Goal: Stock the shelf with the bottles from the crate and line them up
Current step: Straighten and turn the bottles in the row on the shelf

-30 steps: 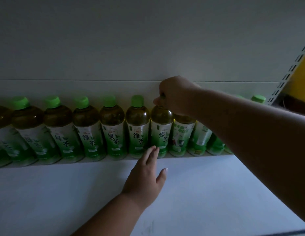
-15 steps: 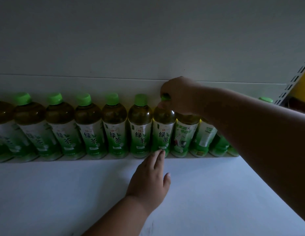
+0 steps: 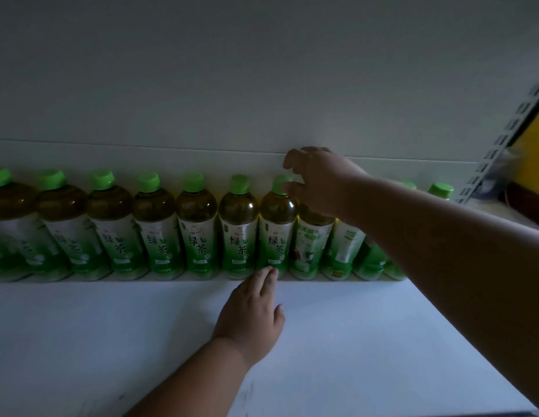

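Here, green tea bottles [image 3: 199, 227] are standing upright in a single row along the back of a white shelf [image 3: 111, 341], shoulder to shoulder, most with their printed labels facing forward, probably so that the row reads as tidy stock. The right hand [image 3: 319, 182] is reaching in from three o'clock and hovering at the green cap [image 3: 281, 184] of one bottle [image 3: 277, 227] near the middle of the row, its fingers loosely spread and gripping nothing, the fingertips [image 3: 290, 188] just at the cap's edge. The left hand [image 3: 251, 314] is lying flat on the shelf at six o'clock from that same bottle, fingers stretched out together and touching its base, likely steadying it in line. The bottles at its three o'clock are showing other sides of their labels and seem to be awaiting turning. The crate is lying out of view.
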The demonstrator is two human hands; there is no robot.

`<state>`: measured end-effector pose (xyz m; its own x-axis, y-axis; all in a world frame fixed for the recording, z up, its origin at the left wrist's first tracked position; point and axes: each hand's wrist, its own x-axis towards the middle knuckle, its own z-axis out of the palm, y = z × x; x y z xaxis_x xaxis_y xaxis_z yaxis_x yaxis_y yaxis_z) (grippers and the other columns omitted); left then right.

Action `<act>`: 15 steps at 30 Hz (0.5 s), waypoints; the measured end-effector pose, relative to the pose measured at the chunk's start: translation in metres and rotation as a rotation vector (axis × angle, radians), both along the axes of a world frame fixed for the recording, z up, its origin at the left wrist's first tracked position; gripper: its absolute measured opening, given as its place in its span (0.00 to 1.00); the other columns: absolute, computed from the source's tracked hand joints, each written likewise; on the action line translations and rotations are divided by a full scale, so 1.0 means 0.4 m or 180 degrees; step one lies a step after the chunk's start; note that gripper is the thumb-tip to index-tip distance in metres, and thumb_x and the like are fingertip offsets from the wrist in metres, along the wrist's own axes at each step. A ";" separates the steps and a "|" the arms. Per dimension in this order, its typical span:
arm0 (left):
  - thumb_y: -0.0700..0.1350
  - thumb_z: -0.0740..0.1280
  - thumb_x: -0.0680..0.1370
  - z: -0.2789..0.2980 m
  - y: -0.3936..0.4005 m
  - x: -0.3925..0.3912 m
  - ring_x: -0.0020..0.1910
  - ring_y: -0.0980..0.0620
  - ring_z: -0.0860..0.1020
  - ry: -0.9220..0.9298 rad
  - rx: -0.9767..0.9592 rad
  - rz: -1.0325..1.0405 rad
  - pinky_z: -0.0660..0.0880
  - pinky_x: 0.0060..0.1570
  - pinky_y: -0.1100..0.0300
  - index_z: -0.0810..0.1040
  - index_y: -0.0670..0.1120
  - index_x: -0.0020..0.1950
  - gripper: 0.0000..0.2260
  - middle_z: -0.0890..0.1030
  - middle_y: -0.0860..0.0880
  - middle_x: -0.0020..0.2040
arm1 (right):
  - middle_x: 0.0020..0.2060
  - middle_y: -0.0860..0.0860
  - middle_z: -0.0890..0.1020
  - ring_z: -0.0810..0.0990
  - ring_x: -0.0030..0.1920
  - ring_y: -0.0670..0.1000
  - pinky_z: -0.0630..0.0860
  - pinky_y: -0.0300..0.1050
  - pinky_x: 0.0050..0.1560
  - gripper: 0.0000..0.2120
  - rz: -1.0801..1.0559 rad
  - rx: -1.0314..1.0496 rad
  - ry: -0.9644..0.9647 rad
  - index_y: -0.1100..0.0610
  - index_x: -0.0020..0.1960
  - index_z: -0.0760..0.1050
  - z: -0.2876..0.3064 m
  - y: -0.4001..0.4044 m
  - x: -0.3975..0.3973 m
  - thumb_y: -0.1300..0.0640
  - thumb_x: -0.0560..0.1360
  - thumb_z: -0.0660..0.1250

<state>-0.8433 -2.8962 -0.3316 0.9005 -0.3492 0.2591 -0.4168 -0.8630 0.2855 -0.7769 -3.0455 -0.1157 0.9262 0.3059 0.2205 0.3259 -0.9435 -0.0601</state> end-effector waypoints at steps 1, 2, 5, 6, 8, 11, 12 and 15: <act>0.53 0.58 0.73 0.005 0.000 -0.005 0.58 0.46 0.79 -0.0028 -0.0009 -0.0054 0.77 0.54 0.55 0.75 0.41 0.68 0.27 0.78 0.44 0.64 | 0.62 0.53 0.77 0.75 0.61 0.55 0.70 0.45 0.51 0.19 -0.0024 -0.0039 -0.0007 0.53 0.68 0.71 0.002 -0.017 -0.007 0.48 0.80 0.65; 0.53 0.58 0.73 0.008 -0.001 -0.011 0.58 0.46 0.79 -0.0069 -0.0020 -0.0121 0.77 0.55 0.55 0.76 0.42 0.67 0.26 0.78 0.45 0.64 | 0.62 0.53 0.76 0.74 0.63 0.55 0.69 0.45 0.53 0.19 -0.0051 -0.0085 0.0003 0.53 0.69 0.71 0.003 -0.034 -0.011 0.50 0.80 0.65; 0.52 0.59 0.73 0.005 -0.018 -0.024 0.58 0.48 0.78 -0.0228 -0.0057 -0.0235 0.76 0.56 0.57 0.76 0.43 0.67 0.25 0.78 0.46 0.63 | 0.62 0.53 0.77 0.75 0.62 0.55 0.67 0.43 0.51 0.17 -0.0128 -0.0129 -0.0025 0.53 0.69 0.73 -0.003 -0.075 -0.012 0.52 0.81 0.64; 0.52 0.59 0.74 0.002 -0.027 -0.026 0.59 0.48 0.78 -0.0281 -0.0069 -0.0236 0.75 0.57 0.57 0.75 0.43 0.68 0.25 0.77 0.47 0.64 | 0.62 0.52 0.77 0.75 0.60 0.55 0.67 0.43 0.50 0.16 -0.0135 -0.0106 -0.0067 0.53 0.68 0.73 -0.004 -0.084 -0.013 0.52 0.81 0.64; 0.52 0.58 0.76 0.008 -0.052 -0.030 0.65 0.49 0.74 -0.0202 -0.0175 -0.0260 0.70 0.63 0.59 0.70 0.45 0.72 0.26 0.73 0.47 0.69 | 0.60 0.52 0.78 0.77 0.57 0.55 0.69 0.43 0.48 0.14 -0.0111 -0.0164 -0.0071 0.53 0.65 0.75 -0.007 -0.097 -0.011 0.54 0.80 0.64; 0.55 0.53 0.78 0.024 -0.103 -0.018 0.73 0.50 0.64 -0.0041 -0.0169 -0.0425 0.59 0.69 0.61 0.61 0.47 0.77 0.28 0.63 0.50 0.76 | 0.61 0.52 0.78 0.78 0.57 0.55 0.73 0.44 0.47 0.17 -0.0005 -0.0442 0.0069 0.50 0.67 0.74 -0.007 -0.106 0.004 0.59 0.79 0.65; 0.56 0.50 0.77 0.029 -0.120 -0.013 0.73 0.50 0.64 -0.0061 -0.0181 -0.0466 0.59 0.69 0.60 0.62 0.47 0.77 0.30 0.63 0.50 0.76 | 0.62 0.51 0.77 0.78 0.57 0.55 0.76 0.46 0.50 0.19 0.0038 -0.0507 0.0140 0.49 0.68 0.73 -0.009 -0.111 0.014 0.60 0.78 0.66; 0.56 0.53 0.76 0.018 -0.154 0.000 0.71 0.46 0.69 -0.0187 -0.0191 -0.0486 0.66 0.67 0.55 0.68 0.47 0.74 0.29 0.66 0.47 0.75 | 0.65 0.52 0.76 0.77 0.60 0.56 0.77 0.50 0.57 0.20 0.0133 -0.0704 0.0217 0.49 0.69 0.73 -0.003 -0.114 0.030 0.58 0.78 0.66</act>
<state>-0.8435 -2.9578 -0.3243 0.8209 -0.4631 0.3341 -0.5591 -0.7706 0.3059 -0.7648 -3.0909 -0.1169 0.9222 0.3782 0.0811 0.3673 -0.9219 0.1235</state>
